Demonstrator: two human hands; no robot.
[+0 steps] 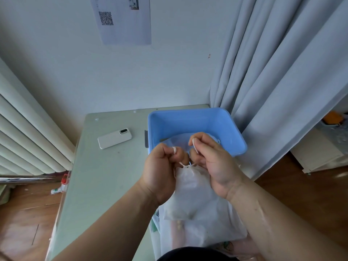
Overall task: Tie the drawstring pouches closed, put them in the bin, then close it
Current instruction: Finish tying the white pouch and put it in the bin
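Pouch (192,193) stays cinched because left hand (162,166) and right hand (209,161), close together, each pinch a drawstring (185,165) end for knotting, open bin (195,117) just beyond.

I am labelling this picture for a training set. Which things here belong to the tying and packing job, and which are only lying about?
For the job: white pouch, its drawstring, left hand and right hand holding it, open blue bin, more pouches beneath.
Lying about: white phone on the table, printed sheet, curtain, radiator.
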